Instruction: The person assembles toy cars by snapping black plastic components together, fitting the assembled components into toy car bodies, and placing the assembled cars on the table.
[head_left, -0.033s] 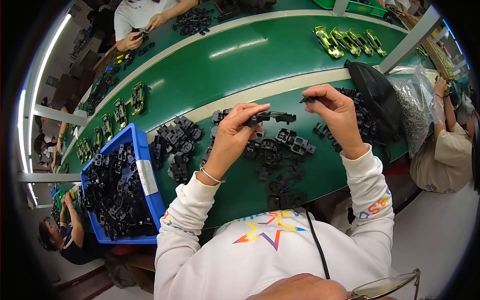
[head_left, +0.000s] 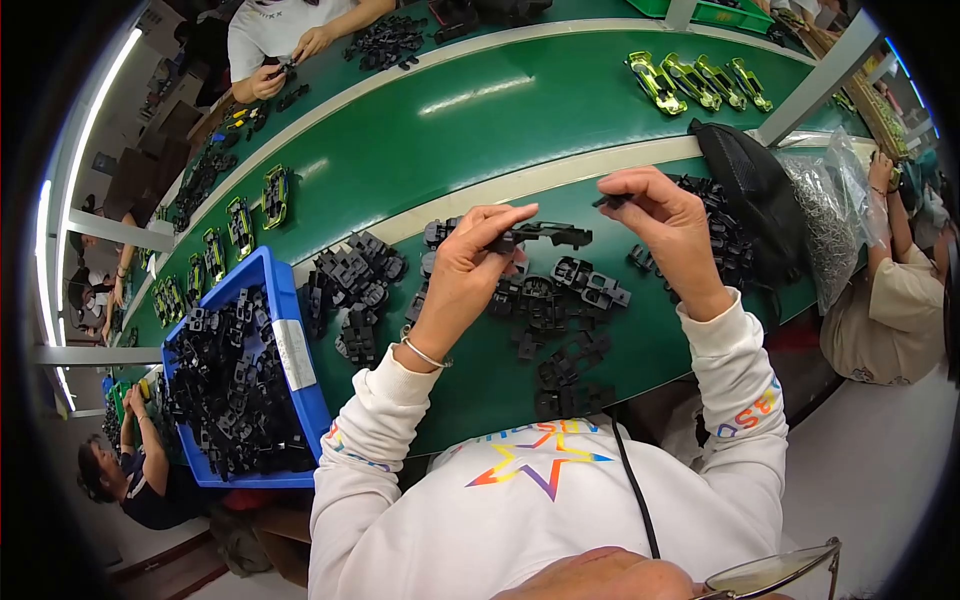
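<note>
My left hand (head_left: pixel 468 258) is closed around one end of a long black plastic part (head_left: pixel 552 234), held level above the table. Opposite it, my right hand (head_left: pixel 668 222) pinches a small black plastic piece (head_left: pixel 614 201) between thumb and fingertips. A gap separates the small piece from the long part. Below my hands lie loose black plastic parts (head_left: pixel 590 284), and a further heap of black parts (head_left: pixel 358 275) lies left of my left hand. Small black pieces (head_left: pixel 722 235) are piled just beyond my right hand.
On the left stands a blue bin (head_left: pixel 305 400) full of black parts. Yellow-green toy car bodies (head_left: pixel 240 228) line the green belt (head_left: pixel 480 130), more (head_left: pixel 655 85) at far right. A black bag (head_left: pixel 745 190) and a clear bag of screws (head_left: pixel 825 215) sit right. Co-workers sit around.
My right hand has shifted very slightly left, and the small piece in it has turned a little. My left hand and the long part have hardly moved.
</note>
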